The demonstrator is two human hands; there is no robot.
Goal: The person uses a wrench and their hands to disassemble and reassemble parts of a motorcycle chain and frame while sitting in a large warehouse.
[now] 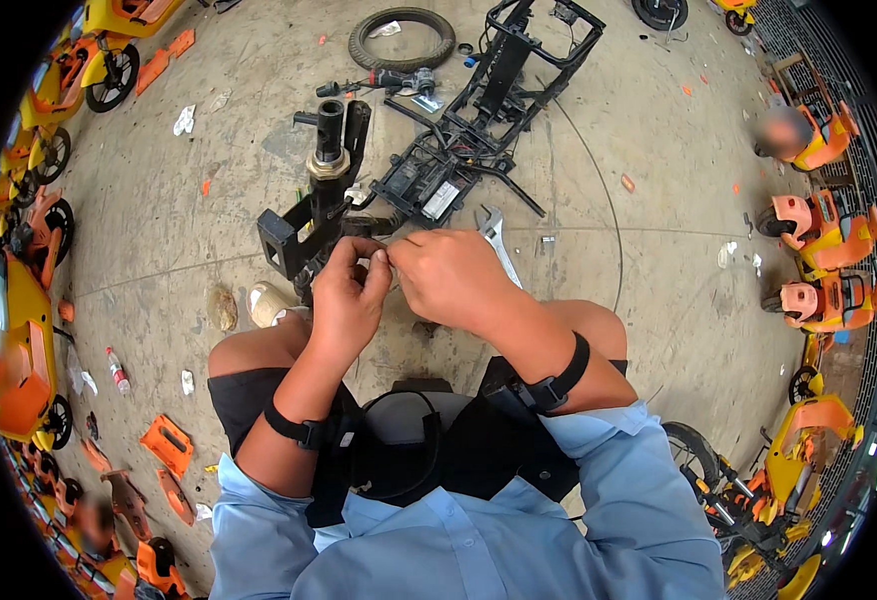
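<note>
Both of my hands meet in front of a black scooter frame that lies on the floor. My left hand is closed, thumb and forefinger pinched together at the frame's near end. My right hand is closed too, its fingertips touching those of the left. Whatever sits between the fingers is too small or hidden to make out. Just beyond the left hand, the steering tube stands up with a brass-coloured ring nut around it. A silver adjustable wrench lies on the floor right of my right hand.
Beyond the frame lie a loose tyre and a red-and-black power tool. A long thin cable curves across the floor at right. Orange panels and a bottle lie at left. Yellow-orange scooters line both sides.
</note>
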